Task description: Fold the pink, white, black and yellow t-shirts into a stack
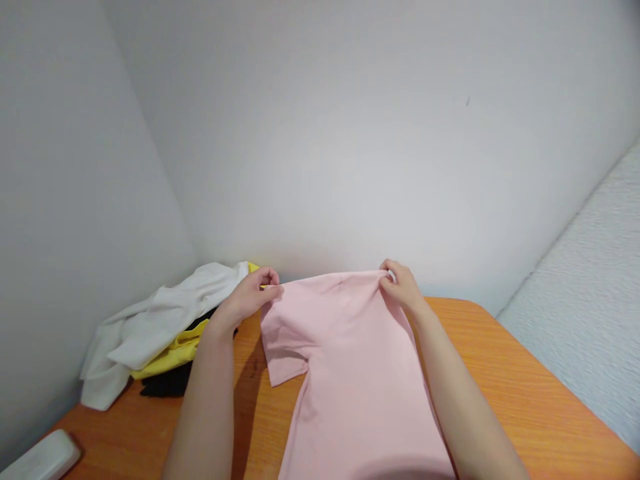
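Note:
A pale pink T-shirt [360, 373] is stretched between my two hands, its upper edge lifted off the table and its body running down toward me. At the sleeve's upper corner on the left, my left hand [255, 292] pinches the cloth between thumb and fingers. My right hand [401, 285] grips the other upper corner, with the fingertips partly behind the fabric. One short sleeve hangs down at the left with creases near the underarm. The shirt's lower end runs out of the picture.
On the left of the wooden table [500, 373] lies a heap of clothes: a white garment [170, 313], a yellow one [175, 350] and a black one [167, 383]. A white rounded object [47, 457] sits at the near left corner. Walls [320, 147] stand behind and at the left.

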### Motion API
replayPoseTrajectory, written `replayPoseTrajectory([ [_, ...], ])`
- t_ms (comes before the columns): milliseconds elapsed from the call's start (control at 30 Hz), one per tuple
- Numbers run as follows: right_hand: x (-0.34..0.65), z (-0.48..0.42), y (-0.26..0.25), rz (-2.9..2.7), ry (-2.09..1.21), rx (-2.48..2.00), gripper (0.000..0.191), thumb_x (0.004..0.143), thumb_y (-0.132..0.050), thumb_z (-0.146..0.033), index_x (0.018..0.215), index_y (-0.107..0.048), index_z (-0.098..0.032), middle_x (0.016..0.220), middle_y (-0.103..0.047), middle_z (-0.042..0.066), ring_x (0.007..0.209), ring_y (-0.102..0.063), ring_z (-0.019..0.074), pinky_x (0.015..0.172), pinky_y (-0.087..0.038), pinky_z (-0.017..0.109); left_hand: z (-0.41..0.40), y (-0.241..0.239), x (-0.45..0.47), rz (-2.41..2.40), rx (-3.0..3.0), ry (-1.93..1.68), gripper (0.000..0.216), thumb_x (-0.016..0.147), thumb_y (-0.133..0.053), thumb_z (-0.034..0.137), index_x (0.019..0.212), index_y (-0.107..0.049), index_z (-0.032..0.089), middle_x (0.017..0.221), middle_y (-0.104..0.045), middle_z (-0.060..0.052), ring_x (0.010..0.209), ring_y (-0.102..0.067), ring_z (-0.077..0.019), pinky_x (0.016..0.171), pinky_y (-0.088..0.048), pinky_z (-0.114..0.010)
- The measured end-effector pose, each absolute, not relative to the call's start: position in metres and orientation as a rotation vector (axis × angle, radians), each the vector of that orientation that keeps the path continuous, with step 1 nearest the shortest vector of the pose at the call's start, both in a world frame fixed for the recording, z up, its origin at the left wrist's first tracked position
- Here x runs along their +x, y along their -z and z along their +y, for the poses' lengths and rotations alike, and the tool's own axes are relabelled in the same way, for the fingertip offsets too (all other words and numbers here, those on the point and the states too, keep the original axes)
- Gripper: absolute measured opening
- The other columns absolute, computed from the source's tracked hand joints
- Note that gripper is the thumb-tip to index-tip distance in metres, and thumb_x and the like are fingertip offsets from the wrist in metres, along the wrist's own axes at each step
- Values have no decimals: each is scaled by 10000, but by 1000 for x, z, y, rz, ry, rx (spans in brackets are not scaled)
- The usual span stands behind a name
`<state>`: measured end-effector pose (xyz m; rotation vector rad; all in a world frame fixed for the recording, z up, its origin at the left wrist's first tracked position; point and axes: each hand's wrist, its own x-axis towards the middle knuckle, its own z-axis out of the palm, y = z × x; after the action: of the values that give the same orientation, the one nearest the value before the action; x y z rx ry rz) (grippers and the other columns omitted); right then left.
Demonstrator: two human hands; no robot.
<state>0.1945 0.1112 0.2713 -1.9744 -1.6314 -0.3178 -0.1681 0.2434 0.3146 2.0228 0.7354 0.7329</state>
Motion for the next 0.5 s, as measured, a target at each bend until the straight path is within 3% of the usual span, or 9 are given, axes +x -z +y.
replayPoseTrajectory([
  [133,187,139,-271,-1638,250,-2072,304,831,-359,-173,1015,-601,-165,1020,-631,97,961,-518,216,806,-355,277,253,-308,-180,1005,2077,-512,300,772,-581,373,1007,-617,190,794,-653,13,660,-579,-123,574,-418,-202],
  [300,165,163,-217,-1719,96,-2292,200,805,-480,-181,916,-646,-164,910,-666,87,949,-525,240,832,-302,315,283,-240,-166,1377,2188,-248,88,722,-623,218,681,-664,151,653,-672,-35,658,-631,-182,571,-417,-240],
  [500,169,166,-186,-1712,132,-2374,203,869,-461,-213,981,-624,-165,1004,-656,97,1017,-494,247,858,-261,337,302,-208,-160,1476,2286,-215,90,744,-622,254,730,-679,186,791,-716,-61,756,-662,-205,597,-421,-250],
])
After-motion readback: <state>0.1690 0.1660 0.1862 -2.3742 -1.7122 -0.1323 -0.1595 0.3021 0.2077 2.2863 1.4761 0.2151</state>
